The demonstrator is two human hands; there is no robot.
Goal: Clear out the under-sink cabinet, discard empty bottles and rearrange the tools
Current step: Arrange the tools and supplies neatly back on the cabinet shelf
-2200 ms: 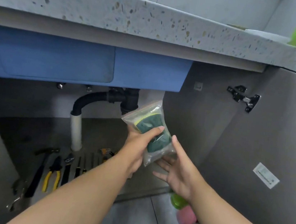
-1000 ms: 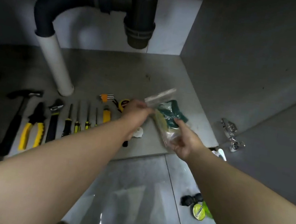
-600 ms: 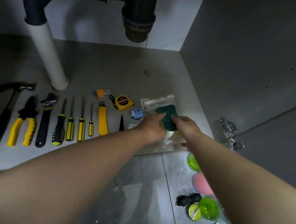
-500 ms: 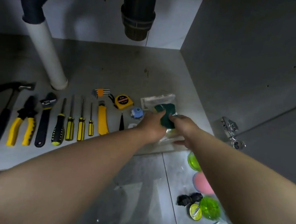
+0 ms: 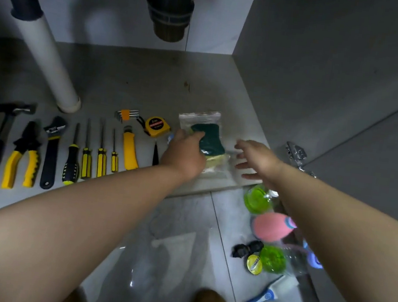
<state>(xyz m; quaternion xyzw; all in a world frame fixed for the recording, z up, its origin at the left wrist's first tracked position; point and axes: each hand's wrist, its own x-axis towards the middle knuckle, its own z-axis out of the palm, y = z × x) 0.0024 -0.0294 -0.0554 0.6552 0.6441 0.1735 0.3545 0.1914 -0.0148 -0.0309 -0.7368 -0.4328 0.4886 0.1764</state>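
Your left hand [image 5: 184, 154] rests straight-fingered on the bagged sponge [image 5: 211, 137], your right hand [image 5: 256, 158] spread and empty beside it: square it to the tape measure [image 5: 157, 126], then lift clear.

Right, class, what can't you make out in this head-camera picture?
Head view only:
Small blue item: mostly behind the left hand.
Floor bottles: partly covered by the right forearm.
Drain pipe: top cut off by the frame edge.
Right hand: motion-blurred fingers.

Bare cabinet floor [image 5: 150, 86] lies open toward twelve o'clock, under the drain trap [image 5: 169, 12]. A white pipe [image 5: 50, 60] stands at ten, tools [image 5: 73, 154] line nine, the side wall [image 5: 318, 65] closes two, bottles [image 5: 271, 226] crowd four.
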